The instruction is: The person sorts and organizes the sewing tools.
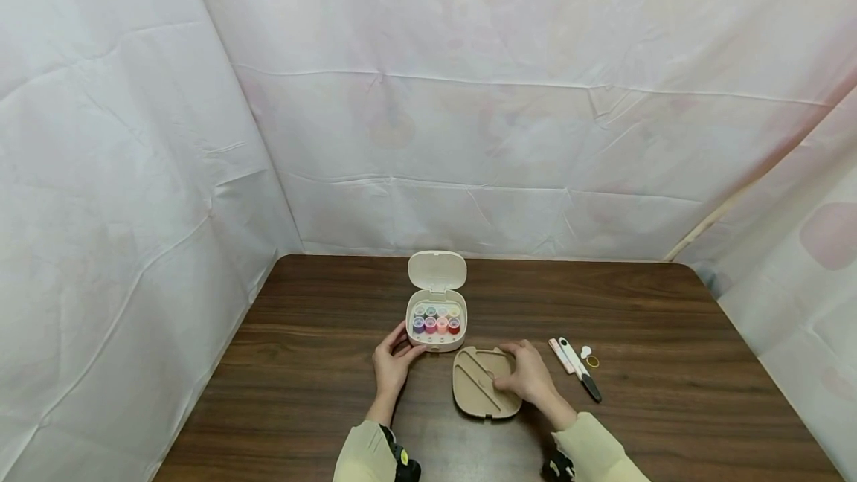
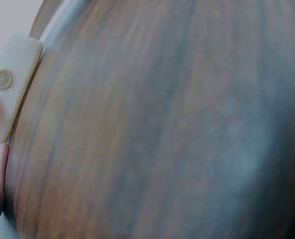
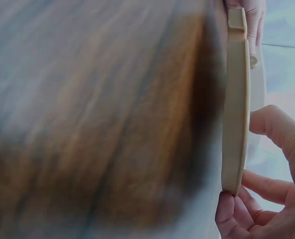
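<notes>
A small cream sewing box stands with its lid raised, several coloured thread spools set in two rows inside. My left hand holds the box at its front left corner, thumb along the front. In the left wrist view the box front shows a round button. To the right and nearer me is a beige tray with a diagonal ridge. My right hand grips its right side, thumb over the top face; in the right wrist view the fingers support the tray's edge from below.
Right of my right hand lie a slim pink-and-white item, a white tool with a black end, a small white piece and a yellow ring. White cloth hangs behind the brown wooden table.
</notes>
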### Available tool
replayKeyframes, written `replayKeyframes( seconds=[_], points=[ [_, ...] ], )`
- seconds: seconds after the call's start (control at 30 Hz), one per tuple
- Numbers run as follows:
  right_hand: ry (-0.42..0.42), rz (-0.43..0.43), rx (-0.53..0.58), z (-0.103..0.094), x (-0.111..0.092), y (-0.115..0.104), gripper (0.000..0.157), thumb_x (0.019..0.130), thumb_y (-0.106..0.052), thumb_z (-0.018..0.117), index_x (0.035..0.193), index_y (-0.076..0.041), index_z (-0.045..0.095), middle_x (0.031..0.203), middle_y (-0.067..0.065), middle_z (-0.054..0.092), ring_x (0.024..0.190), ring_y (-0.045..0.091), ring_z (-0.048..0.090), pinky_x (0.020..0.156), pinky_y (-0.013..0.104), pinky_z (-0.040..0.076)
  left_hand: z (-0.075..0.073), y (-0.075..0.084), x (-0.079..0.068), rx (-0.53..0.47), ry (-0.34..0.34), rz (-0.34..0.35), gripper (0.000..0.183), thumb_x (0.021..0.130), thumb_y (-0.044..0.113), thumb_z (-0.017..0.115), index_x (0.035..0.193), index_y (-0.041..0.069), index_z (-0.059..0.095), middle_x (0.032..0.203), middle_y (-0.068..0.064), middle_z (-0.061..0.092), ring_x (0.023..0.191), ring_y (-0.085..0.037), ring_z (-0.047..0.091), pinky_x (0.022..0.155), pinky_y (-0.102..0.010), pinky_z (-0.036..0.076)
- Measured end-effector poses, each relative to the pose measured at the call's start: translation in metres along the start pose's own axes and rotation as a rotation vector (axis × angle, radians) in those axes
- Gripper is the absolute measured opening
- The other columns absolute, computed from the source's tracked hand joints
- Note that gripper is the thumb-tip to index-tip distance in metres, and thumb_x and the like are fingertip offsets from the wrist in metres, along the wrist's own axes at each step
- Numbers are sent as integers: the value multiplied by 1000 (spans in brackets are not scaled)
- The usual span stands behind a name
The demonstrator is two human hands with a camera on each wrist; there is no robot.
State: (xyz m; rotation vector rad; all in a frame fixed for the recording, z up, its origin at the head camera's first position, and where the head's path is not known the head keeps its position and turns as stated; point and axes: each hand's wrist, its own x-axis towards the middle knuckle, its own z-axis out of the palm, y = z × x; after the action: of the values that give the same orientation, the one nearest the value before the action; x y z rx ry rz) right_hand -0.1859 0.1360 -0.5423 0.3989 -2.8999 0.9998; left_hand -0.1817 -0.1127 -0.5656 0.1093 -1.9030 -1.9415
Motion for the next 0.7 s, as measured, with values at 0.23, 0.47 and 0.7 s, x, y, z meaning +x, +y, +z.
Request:
replayKeyframes(
  seconds=[0.23, 0.47, 0.7],
  points=[
    [8, -19, 23, -8, 4, -12, 59, 47, -13, 80, 101, 3, 64, 80, 7, 52, 70, 16, 46, 62, 27, 45, -1, -18, 2, 42, 7, 15, 59, 59, -10, 75, 114, -12, 54, 102, -30, 57, 90, -38, 55, 72, -39, 53],
    [7, -42, 34, -14, 10, -28, 59, 48, -11, 80, 102, 4, 63, 82, 7, 52, 70, 17, 46, 61, 28, 45, 1, 7, -2, -15, -9, -14, 56, 61, -19, 70, 113, -18, 49, 101, -38, 52, 93, -50, 49, 76, -54, 46],
    [7, -47, 43, -15, 22, -41, 60, 47, -10, 80, 103, 3, 63, 81, 6, 50, 71, 16, 45, 62, 27, 45, 1, 7, -2, -28, -14, -4, 56, 61, -20, 69, 113, -19, 49, 100, -39, 52, 93, -52, 48, 76, -55, 45]
  ],
)
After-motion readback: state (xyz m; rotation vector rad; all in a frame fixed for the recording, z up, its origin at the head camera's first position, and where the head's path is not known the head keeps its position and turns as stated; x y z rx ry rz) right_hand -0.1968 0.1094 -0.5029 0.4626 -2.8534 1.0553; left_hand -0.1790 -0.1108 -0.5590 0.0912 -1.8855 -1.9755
